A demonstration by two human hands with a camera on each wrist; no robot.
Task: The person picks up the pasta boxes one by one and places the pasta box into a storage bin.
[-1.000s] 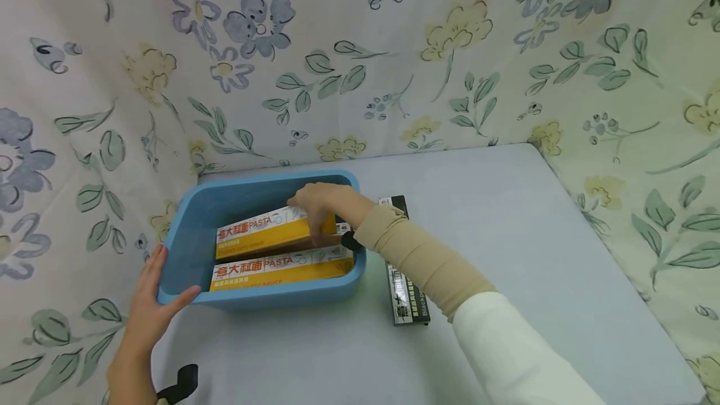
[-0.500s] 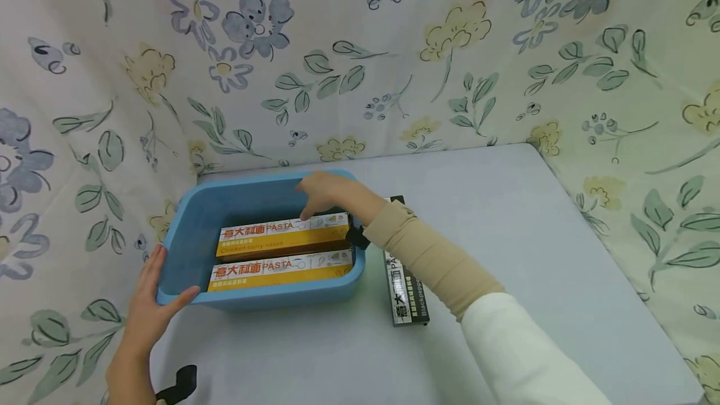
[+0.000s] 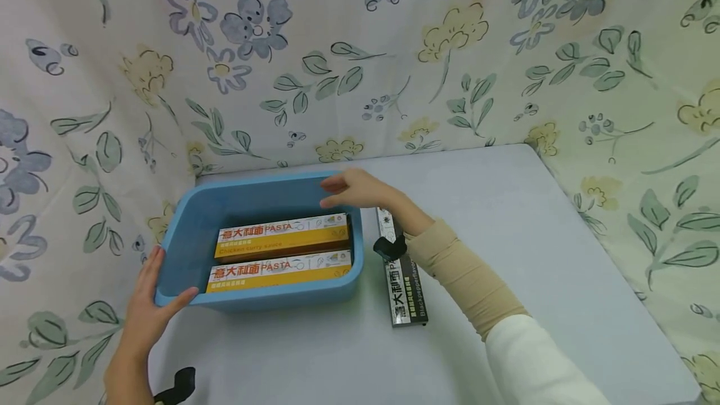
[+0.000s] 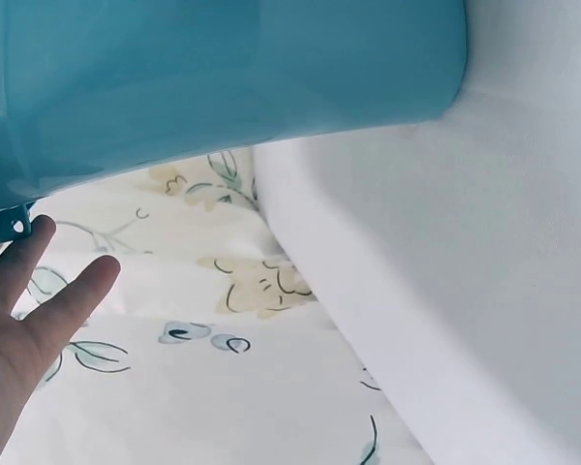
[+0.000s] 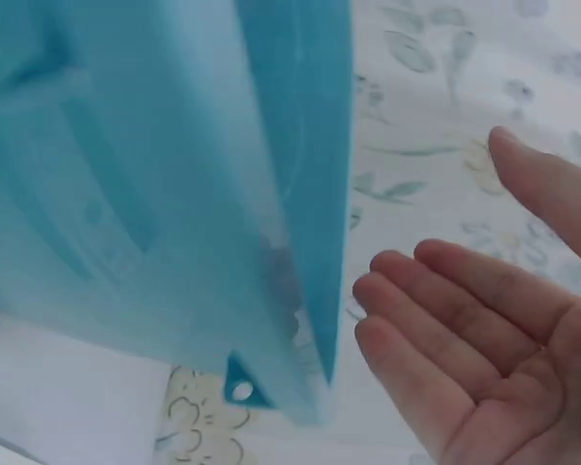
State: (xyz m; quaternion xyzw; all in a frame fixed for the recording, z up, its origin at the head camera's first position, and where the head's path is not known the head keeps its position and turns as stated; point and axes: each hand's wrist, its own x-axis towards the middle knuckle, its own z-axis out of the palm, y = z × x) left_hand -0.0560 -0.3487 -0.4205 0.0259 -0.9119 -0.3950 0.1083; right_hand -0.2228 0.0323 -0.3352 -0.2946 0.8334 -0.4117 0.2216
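Observation:
Inside a blue plastic bin (image 3: 281, 300) lie two yellow-and-white pasta boxes, the rear pasta box (image 3: 281, 239) behind the front pasta box (image 3: 278, 270), side by side. My left hand (image 3: 147, 299) rests at the bin's left front corner, thumb by the front rim and straight fingers along the left side. In the left wrist view, fingertips (image 4: 41, 229) reach the bin's edge. Over the bin's right rear corner hovers my right hand (image 3: 362, 191), holding nothing. The right wrist view has its palm (image 5: 523, 387) facing up with fingers extended, apart from the bin.
A black-and-white pasta box (image 3: 407, 292) lies on the white table (image 3: 523, 255), just right of the bin and partly under the right wrist. Floral curtain (image 3: 394, 67) hangs behind the table and along both sides.
My right hand has let go of the rear pasta box, which now lies flat beside the front one. It has risen and moved right. The left hand stays at the bin.

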